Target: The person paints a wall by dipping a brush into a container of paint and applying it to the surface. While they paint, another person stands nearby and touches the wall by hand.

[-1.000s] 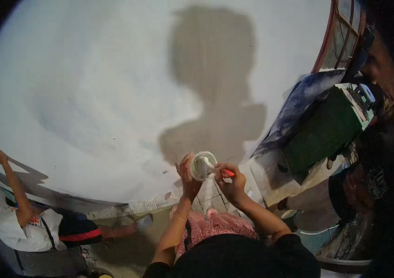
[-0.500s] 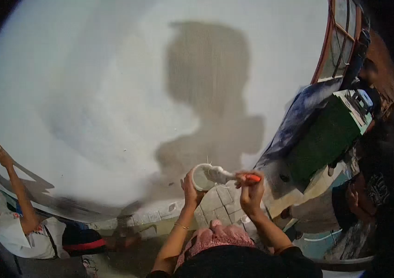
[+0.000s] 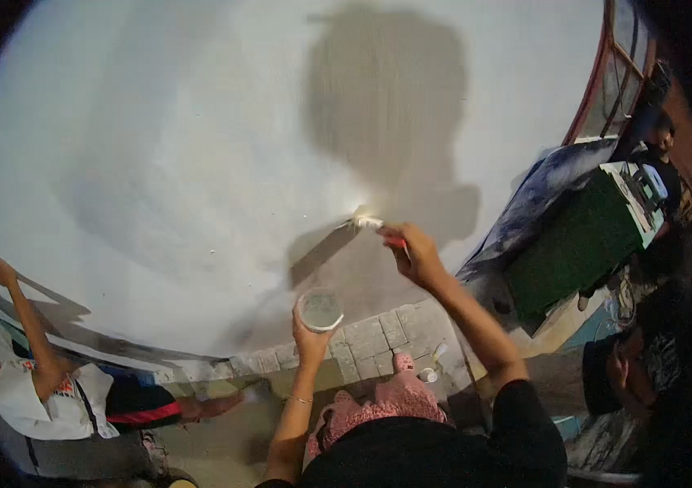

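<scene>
My right hand [image 3: 415, 254] is closed around the red handle of a paintbrush [image 3: 369, 221]. The whitish bristles are at the white wall [image 3: 200, 163], where they meet the brush's dark shadow. Lower down, my left hand [image 3: 310, 340] grips a round, light-coloured tub [image 3: 322, 311] from below and the side. Its open top faces me and shows a pale greyish inside; how full it is I cannot make out. The shadow of my head and arm falls across the wall.
At the left, a person in a white shirt [image 3: 53, 398] holds an arm up to the wall. To the right stand a green-covered box [image 3: 578, 248] with items on top, a blue sheet [image 3: 537, 195] and other people. A small white cup [image 3: 428, 375] is on the paved floor.
The brush has gone from the tub's mouth up to the wall, carried by my right hand. My left hand and the tub have shifted slightly left and appear apart from the brush.
</scene>
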A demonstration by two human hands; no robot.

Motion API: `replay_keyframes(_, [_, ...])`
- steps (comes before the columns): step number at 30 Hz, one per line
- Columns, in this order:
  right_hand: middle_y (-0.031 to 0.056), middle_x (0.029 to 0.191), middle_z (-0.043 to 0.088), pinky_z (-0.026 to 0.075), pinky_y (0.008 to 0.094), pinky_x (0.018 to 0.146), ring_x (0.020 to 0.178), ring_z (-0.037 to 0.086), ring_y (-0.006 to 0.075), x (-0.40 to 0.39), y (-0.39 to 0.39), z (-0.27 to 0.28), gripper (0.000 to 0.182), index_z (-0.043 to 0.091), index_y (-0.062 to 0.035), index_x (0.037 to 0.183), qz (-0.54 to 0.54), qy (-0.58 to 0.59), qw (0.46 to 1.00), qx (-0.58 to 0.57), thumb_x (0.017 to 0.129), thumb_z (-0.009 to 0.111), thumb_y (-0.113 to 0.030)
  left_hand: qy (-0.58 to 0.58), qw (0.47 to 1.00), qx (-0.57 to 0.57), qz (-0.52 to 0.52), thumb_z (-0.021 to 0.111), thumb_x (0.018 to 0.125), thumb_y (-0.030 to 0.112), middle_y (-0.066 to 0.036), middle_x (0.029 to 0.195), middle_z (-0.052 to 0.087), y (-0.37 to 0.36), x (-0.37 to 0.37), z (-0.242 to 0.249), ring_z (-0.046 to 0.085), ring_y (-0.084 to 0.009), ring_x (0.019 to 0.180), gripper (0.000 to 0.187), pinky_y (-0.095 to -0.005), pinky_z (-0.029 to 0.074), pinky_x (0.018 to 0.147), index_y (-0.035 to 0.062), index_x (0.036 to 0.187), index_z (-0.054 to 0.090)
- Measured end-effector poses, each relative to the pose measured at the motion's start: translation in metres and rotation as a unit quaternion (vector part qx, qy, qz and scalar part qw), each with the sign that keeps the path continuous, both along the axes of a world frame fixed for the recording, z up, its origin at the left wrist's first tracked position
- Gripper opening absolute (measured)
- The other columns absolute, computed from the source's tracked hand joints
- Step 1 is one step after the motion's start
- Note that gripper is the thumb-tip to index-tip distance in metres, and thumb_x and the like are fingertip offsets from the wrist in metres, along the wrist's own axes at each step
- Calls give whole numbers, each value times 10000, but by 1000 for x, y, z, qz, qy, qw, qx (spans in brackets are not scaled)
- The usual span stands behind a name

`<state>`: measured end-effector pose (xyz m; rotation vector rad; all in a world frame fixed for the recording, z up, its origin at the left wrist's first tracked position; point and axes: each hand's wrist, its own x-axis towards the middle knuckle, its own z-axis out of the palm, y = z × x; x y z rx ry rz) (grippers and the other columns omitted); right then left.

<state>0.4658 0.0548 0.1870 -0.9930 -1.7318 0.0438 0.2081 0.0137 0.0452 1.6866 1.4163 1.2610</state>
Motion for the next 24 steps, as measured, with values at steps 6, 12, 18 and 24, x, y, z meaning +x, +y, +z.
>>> replay_keyframes(6, [150,969,652,510,347,667,784,637,283,51,18,165,279,555,-19,1018,66,-184,974,119,768,653,57,15,997,36,61,881,563,108,-139,1241,513,23,53,6,516,-268,1138,926,-389,445,962,57,1315,341])
replay_keyframes(12, [152,950,669,523,324,654,766,639,229,64,19,220,229,565,-13,1005,75,-227,891,387,787,635,-8,-176,984,5,25,861,565,68,-85,1228,503,24,103,9,506,-227,1120,907,-353,468,948,70,1315,351])
replay_keyframes(18, [164,1035,652,521,361,760,865,633,255,84,35,71,128,609,-35,904,122,-289,897,310,791,643,-86,-432,894,-99,67,838,630,112,-131,1291,448,10,116,-9,458,-265,1181,876,-394,413,989,66,1340,328])
replay_keyframes(24, [86,1176,593,545,333,714,939,603,275,87,13,-100,274,613,-60,1048,195,-294,925,143,778,608,-104,-120,982,-23,144,861,588,39,-150,1306,433,1,100,-5,433,-264,1208,964,-388,377,1021,38,1364,288])
